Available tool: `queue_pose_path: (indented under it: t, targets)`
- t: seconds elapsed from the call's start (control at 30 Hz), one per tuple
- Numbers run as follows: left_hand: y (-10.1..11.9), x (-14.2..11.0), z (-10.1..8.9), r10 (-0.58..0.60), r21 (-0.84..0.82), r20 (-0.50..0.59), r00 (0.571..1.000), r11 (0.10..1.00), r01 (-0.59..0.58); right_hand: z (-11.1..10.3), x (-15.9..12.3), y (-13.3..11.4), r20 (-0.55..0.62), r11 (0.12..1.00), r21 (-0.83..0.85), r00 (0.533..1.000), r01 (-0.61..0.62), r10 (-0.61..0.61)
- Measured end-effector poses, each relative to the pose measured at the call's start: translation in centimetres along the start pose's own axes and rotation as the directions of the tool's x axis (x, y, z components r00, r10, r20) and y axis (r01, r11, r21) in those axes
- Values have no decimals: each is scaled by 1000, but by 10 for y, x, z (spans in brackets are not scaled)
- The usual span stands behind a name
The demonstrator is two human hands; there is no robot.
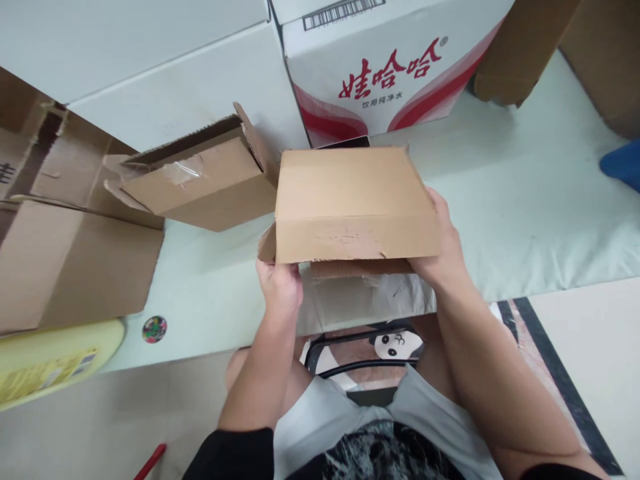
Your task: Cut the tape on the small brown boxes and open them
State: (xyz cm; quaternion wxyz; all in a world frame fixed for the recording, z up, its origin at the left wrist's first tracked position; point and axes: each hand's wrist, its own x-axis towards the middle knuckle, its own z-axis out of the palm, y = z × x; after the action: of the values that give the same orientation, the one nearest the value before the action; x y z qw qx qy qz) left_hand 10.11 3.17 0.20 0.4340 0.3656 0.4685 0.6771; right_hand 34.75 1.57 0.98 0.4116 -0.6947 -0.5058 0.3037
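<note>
Between my two hands is a brown cardboard box [350, 183], tilted, with loose flaps along the side facing me. My left hand [281, 287] grips its lower left corner by a flap. On the right, my right hand [443, 247] is wrapped around the box's side and lower edge; some of its fingers are hidden behind the cardboard. Just left of it, a second brown cardboard box [215, 180] with an open top and a strip of clear tape stands on the pale green cloth [210, 287].
White cartons [190, 80] and a carton with red lettering [380, 80] line the back. Larger open cardboard boxes [90, 260] stand at the left, above a yellow container [65, 357]. A round sticker [155, 329] lies near the cloth's front edge. A blue object [623, 165] is at the far right.
</note>
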Motion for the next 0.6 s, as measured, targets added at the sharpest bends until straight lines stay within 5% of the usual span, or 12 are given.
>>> queue_pose_path:
  t: [0.17, 0.3, 0.43, 0.6]
  targets:
    - [-6, 1, -6, 86, 100, 73, 994, 991, -93, 4, 0, 7, -84, 996, 42, 993, -76, 80]
    - [-4, 0, -7, 6, 16, 55, 998, 1000, -7, 9, -6, 9, -96, 974, 205, 992, 98, -80]
    - [2, 4, -5, -55, -50, -69, 996, 997, 51, 9, -8, 10, 19, 899, 397, 977, 187, -212]
    - [5, 14, -11, -181, -120, -158, 971, 979, 163, 3, -6, 13, 254, 906, 410, 941, 103, -222]
